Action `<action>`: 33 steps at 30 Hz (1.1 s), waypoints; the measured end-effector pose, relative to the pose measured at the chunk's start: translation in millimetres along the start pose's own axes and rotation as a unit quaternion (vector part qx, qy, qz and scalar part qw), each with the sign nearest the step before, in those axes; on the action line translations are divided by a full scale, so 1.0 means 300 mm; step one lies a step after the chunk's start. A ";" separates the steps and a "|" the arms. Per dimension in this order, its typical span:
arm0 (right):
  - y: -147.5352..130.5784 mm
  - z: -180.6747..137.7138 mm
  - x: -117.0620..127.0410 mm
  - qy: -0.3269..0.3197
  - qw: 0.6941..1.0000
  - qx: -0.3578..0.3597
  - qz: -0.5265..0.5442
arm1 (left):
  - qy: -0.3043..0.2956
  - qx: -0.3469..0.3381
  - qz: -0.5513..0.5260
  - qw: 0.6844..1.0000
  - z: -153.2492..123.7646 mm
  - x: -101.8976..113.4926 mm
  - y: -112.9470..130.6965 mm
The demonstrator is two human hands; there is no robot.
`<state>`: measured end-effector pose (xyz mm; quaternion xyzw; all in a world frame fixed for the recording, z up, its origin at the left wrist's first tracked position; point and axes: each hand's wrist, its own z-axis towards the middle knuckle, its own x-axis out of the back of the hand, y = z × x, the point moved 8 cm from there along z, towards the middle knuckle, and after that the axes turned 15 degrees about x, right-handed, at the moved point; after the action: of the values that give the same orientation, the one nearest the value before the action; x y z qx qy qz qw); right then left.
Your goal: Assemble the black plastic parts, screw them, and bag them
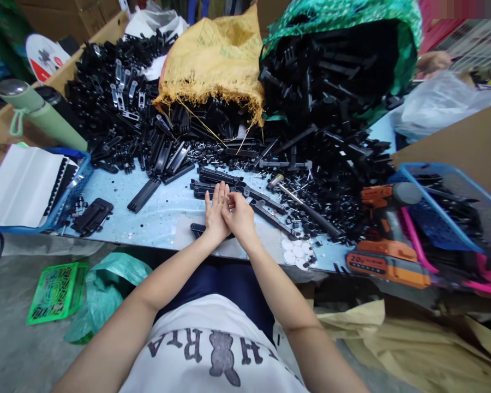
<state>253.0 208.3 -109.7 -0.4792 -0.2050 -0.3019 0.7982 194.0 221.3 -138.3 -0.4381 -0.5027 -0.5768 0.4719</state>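
Observation:
My left hand (215,214) and my right hand (240,215) meet at the near edge of the light blue table (163,210). The left hand's fingers are stretched out, a ring on one of them. The right hand's fingers curl against the left fingers, and whether they hold anything is hidden. A black plastic part (197,230) lies just under my left hand. Long black plastic bars (223,179) lie right beyond my fingertips.
Heaps of black plastic parts (118,109) cover the far table, with a yellow sack (215,57) and a green sack (343,49) spilling more. An orange cordless drill (387,234) lies right, next to a blue basket (445,213). Another blue basket (71,191) and a green bottle (41,112) sit left.

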 end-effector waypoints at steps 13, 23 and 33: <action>0.012 0.000 0.012 0.033 0.999 0.031 0.024 | 0.006 -0.006 -0.005 1.000 -0.004 0.000 -0.002; 0.021 0.001 0.017 0.039 0.998 0.020 0.051 | 0.011 -0.010 -0.019 1.000 -0.005 0.002 -0.001; 0.013 0.002 0.022 0.040 0.998 0.016 0.047 | 0.008 -0.005 -0.007 1.000 -0.006 0.004 -0.001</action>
<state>260.4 208.3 -107.8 -0.4630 -0.1550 -0.2797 0.8267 193.3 219.5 -137.4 -0.4325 -0.4989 -0.5862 0.4696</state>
